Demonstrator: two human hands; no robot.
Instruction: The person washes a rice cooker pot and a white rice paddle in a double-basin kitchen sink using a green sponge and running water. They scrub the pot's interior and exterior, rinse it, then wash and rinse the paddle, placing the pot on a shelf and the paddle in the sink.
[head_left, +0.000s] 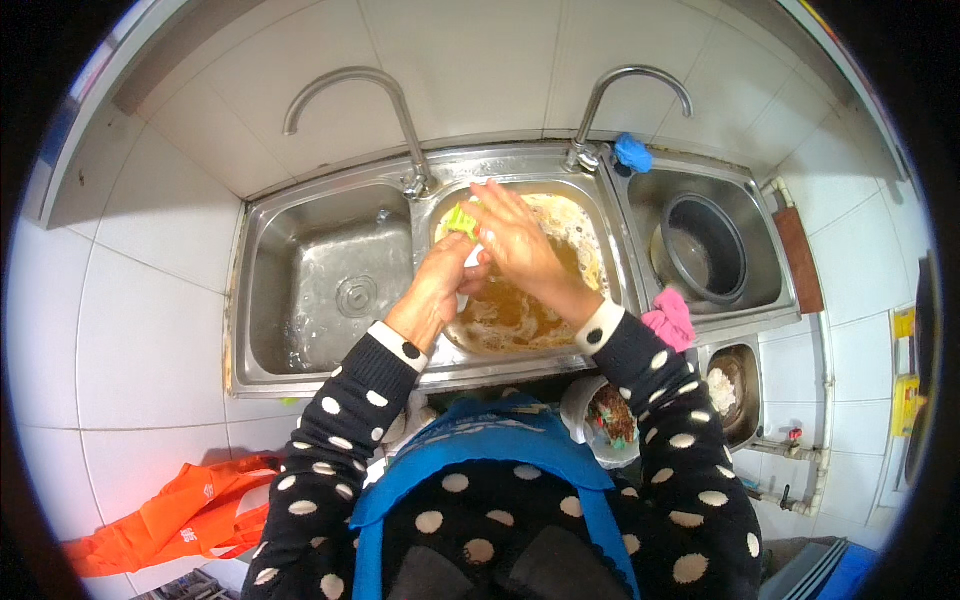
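Both my hands are together over the middle sink basin (461, 341), which holds brownish, foamy water. My left hand (435, 281) is closed around a small white object (474, 257), mostly hidden by the fingers, so its kind is unclear. A yellow-green cloth or scrubber (459, 220) shows at the left fingertips, partly behind the right fingers. My right hand (521, 251) lies just over it, fingers stretched out and slightly apart. Its palm side is hidden, and whether it touches the cloth is unclear.
Left is a wet steel basin (356, 259); right, a dark-rimmed pot (705, 247) in another basin. Two curved faucets (397, 90) rise behind. A blue cloth (633, 153) and a pink cloth (670, 319) lie on the sink edges. Below stands a waste bucket (592, 442).
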